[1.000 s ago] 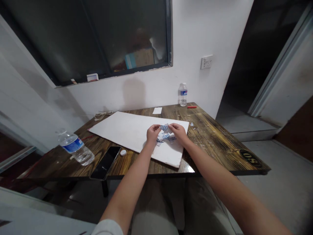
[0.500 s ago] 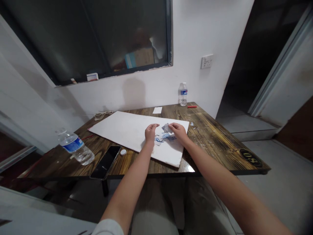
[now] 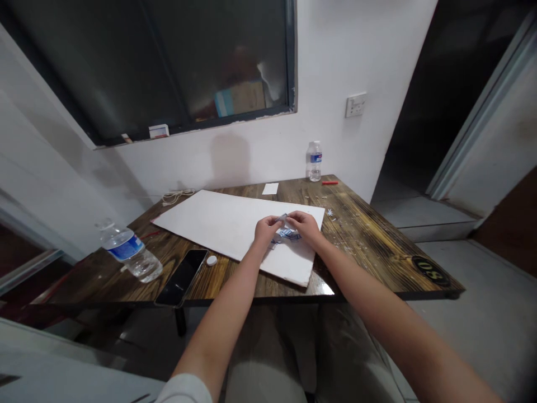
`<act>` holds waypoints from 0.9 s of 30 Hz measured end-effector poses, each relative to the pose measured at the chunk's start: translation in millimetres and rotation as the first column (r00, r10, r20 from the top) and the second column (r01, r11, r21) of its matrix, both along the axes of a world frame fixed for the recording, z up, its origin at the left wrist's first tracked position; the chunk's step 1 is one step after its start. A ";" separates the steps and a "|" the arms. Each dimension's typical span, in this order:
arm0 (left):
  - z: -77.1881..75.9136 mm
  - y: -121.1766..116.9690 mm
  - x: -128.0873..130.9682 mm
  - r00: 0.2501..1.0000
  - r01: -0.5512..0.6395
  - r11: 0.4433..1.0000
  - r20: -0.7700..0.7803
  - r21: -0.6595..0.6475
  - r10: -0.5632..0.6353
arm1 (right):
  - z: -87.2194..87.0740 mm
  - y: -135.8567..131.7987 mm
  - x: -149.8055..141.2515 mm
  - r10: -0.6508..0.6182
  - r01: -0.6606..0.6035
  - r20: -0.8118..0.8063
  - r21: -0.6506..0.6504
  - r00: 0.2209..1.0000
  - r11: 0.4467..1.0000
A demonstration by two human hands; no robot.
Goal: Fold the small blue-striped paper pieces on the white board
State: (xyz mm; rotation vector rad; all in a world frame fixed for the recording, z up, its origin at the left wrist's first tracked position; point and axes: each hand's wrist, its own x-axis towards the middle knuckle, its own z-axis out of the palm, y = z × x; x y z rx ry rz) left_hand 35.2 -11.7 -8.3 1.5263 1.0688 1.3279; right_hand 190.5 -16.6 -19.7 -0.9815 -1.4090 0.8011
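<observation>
Between my fingertips is a small piece of paper (image 3: pixel 284 217), pale with darker marks. My left hand (image 3: pixel 265 230) pinches it from the left, and my right hand (image 3: pixel 305 226) grips it from the right. Both hands are closed, just above the white board (image 3: pixel 226 218). Under them on the board lie several blue-and-white paper scraps (image 3: pixel 289 235), partly hidden by my fingers.
Left of the board are a water bottle (image 3: pixel 130 252), a phone (image 3: pixel 182 278) and a white bottle cap (image 3: pixel 212 261). Toward the wall stand another bottle (image 3: pixel 315 161), a red pen (image 3: pixel 329 182) and a white card (image 3: pixel 270 188). A cable (image 3: pixel 176 196) lies at the back left.
My left hand has moved right and now meets the paper piece that my right hand was holding. It covers some of the scraps on the board.
</observation>
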 end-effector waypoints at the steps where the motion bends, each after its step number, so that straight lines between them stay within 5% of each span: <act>1: -0.2 0.4 -0.2 1.000 -0.005 1.000 0.017 -0.009 0.005 | -0.8 0.7 -0.2 0.005 -0.005 -0.010 -0.003 1.000 1.000; 11: -0.5 -1.4 -0.1 0.988 -0.125 0.992 0.090 -0.025 0.127 | -5.9 4.9 1.0 -0.039 0.038 -0.007 -0.028 0.999 0.999; 27: -1.7 -1.7 -5.4 0.968 -0.228 0.973 -0.095 0.043 0.231 | 2.0 -2.9 3.7 -0.065 0.066 0.051 -0.012 0.997 0.998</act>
